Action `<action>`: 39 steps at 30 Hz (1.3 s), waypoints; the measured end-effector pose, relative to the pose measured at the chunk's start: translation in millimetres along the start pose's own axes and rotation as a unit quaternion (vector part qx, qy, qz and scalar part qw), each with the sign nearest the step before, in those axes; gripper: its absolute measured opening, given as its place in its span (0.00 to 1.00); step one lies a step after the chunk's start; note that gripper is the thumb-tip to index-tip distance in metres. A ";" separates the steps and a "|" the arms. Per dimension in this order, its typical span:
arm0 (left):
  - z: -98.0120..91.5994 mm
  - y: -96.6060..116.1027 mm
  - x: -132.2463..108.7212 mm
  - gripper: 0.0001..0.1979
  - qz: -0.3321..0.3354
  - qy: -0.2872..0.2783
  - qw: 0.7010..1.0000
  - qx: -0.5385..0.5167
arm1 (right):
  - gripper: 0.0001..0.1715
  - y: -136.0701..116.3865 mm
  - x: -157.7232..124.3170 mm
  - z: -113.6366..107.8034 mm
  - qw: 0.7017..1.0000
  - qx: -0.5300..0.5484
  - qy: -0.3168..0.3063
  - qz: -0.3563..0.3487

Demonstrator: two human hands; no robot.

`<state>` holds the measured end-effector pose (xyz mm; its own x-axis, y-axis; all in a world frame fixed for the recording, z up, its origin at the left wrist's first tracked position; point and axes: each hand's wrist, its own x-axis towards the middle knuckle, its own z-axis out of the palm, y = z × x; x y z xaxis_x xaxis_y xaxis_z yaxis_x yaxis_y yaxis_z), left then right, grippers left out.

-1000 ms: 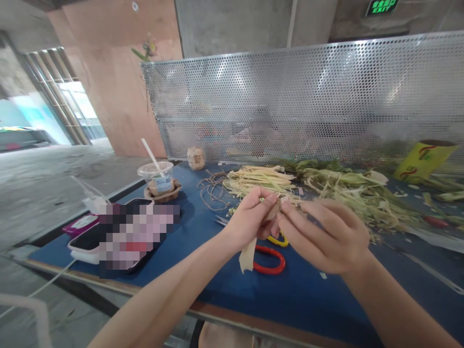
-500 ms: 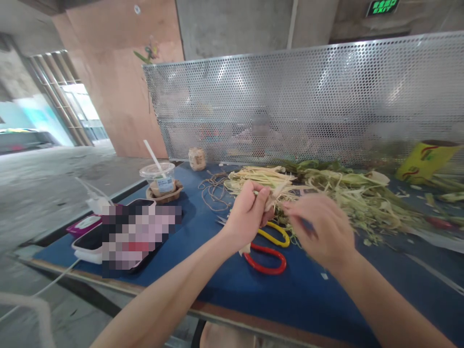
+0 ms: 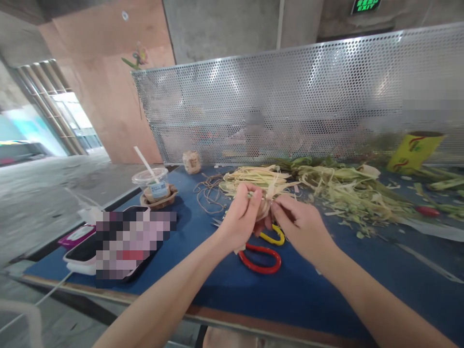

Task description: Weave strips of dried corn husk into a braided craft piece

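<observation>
My left hand [image 3: 241,215] is closed around a pale coil of corn husk [image 3: 265,209], with loose strips standing up from it. The fingertips of my right hand [image 3: 302,224] pinch the husk from the other side, close to my left fingers. Below my hands lie scissors [image 3: 261,270] with one red and one yellow handle loop; my left hand hides part of the blades. Just behind my hands is a pile of cut pale husk strips [image 3: 250,175].
Right of centre, green husks and scraps [image 3: 348,193] spread over the blue table [image 3: 224,304]. A yellow roll [image 3: 415,152] stands at far right. Left are a plastic cup with straw [image 3: 155,186], a phone [image 3: 81,251] and tangled twine [image 3: 208,195]. A perforated metal screen [image 3: 290,106] rises behind.
My right hand, blurred earlier and a little apart, has come in against the husk and pinches it. The view has shifted slightly to the right.
</observation>
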<state>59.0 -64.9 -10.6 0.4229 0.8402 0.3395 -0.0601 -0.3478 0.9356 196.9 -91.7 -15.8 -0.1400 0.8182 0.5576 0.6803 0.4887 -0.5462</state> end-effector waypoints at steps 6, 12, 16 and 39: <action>-6.9 10.1 -0.2 0.11 0.063 0.007 0.973 0.221 | 0.13 3.5 2.1 0.9 1.000 0.007 0.026 -0.010; -14.2 9.7 4.9 0.10 0.177 0.014 0.918 0.354 | 0.17 0.7 3.3 0.5 0.996 0.084 -0.006 -0.005; -20.1 14.0 6.4 0.11 0.181 0.016 0.927 0.328 | 0.20 -1.8 5.1 -5.6 0.974 0.210 -0.060 0.052; -4.1 -2.7 6.6 0.14 -0.039 0.066 0.997 -0.016 | 0.18 1.6 9.8 -8.1 0.983 0.176 -0.033 0.044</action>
<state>58.2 -56.7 -10.5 0.3047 0.9121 0.2744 -0.0611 -0.2688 0.9613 202.6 -85.4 -6.1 -0.1466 0.8743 0.4627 0.4028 0.4799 -0.7794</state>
